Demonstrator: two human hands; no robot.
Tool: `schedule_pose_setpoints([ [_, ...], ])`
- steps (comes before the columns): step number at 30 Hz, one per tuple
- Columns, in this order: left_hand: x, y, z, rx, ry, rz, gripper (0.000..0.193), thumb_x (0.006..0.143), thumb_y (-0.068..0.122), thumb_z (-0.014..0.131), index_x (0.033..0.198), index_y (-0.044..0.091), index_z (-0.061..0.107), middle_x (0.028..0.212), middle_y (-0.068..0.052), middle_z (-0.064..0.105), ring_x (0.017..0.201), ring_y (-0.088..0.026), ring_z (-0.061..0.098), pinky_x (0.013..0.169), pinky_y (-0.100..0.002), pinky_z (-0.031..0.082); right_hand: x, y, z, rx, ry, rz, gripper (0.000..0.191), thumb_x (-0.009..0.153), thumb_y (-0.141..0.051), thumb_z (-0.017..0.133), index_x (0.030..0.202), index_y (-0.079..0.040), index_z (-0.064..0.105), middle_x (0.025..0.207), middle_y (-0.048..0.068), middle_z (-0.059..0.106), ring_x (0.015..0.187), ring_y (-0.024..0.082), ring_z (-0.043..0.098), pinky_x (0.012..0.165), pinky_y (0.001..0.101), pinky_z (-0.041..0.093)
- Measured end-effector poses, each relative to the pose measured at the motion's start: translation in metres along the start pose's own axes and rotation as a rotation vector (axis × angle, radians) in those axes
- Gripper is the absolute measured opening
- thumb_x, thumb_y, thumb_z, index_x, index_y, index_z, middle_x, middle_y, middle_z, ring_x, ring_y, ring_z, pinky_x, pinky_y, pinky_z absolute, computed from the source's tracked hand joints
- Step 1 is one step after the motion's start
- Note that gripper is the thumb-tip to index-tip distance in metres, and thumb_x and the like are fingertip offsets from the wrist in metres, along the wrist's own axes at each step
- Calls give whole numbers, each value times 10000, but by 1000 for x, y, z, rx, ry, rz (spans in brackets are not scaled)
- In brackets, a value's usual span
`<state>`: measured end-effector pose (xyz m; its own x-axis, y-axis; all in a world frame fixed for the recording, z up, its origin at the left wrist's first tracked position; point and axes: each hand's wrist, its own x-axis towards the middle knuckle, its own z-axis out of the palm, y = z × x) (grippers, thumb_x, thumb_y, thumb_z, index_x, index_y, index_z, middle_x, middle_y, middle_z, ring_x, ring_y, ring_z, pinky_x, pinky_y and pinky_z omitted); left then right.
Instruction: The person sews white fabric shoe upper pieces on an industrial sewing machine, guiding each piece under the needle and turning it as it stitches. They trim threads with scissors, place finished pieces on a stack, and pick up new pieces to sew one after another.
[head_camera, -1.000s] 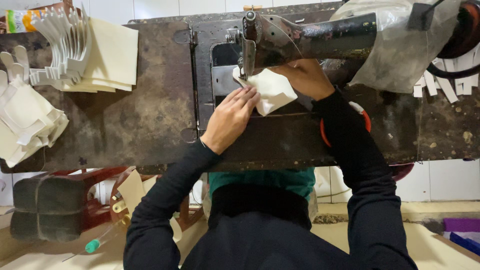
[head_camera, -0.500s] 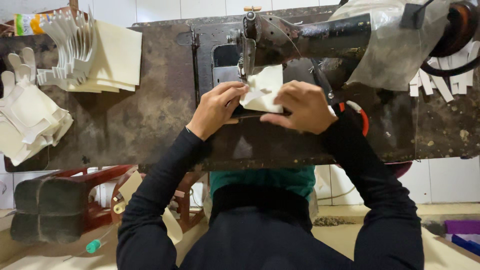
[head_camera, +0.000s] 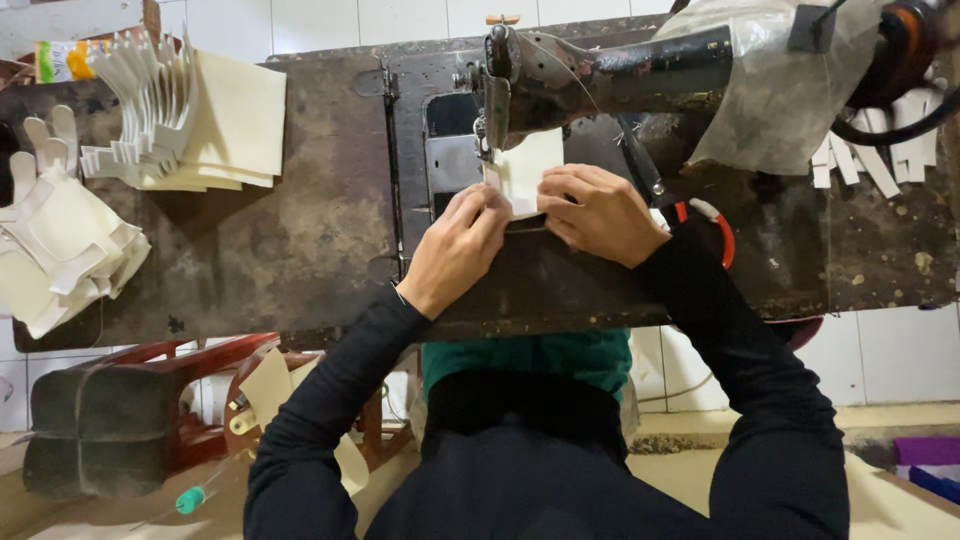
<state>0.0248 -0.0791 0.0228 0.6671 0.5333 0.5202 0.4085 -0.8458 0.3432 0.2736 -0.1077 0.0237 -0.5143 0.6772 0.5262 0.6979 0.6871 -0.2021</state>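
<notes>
Under the sewing machine (head_camera: 600, 70), a cream fabric piece (head_camera: 528, 172) lies flat, pinched by left hand (head_camera: 458, 248) and right hand (head_camera: 596, 212) fingers.

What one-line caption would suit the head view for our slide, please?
Both hands, left hand and right hand, press a cream piece under a sewing machine.

The worn dark table (head_camera: 290, 250) bears a sewing machine (head_camera: 600, 70) and cream cut-piece stacks (head_camera: 190, 120).
</notes>
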Motion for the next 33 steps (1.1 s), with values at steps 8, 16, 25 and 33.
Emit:
schedule_pose_setpoints([
  [8,0,5,2,-25,-12,-74,334,912,-7,671,1243,25,641,1149,-129,604,1214,-311,599,1057,-390,504,0,2,1,14,-8,23,256,804,-72,778,1035,-70,670,1149,76,686,1158,283,678,1029,413,556],
  [16,5,2,5,-40,-25,-128,395,858,-29,665,1247,34,641,1209,-162,570,1225,-349,581,1052,-407,492,3,2,0,-8,-9,63,254,822,-65,762,1064,-78,684,1169,74,681,1213,287,656,1079,435,522],
  [25,11,-10,11,-45,-21,-156,322,890,-40,651,1203,30,671,1150,-154,548,1129,-332,580,989,-416,501,3,3,0,-27,-12,103,284,822,-68,761,1098,-76,692,1230,98,674,1234,308,636,1059,438,517],
  [33,18,-18,8,-19,6,-159,268,917,-12,647,1166,68,704,1106,-126,553,1094,-318,576,961,-409,501,2,5,3,-26,-17,94,342,820,-77,769,1158,-88,712,1255,100,667,1239,302,629,1055,443,512],
])
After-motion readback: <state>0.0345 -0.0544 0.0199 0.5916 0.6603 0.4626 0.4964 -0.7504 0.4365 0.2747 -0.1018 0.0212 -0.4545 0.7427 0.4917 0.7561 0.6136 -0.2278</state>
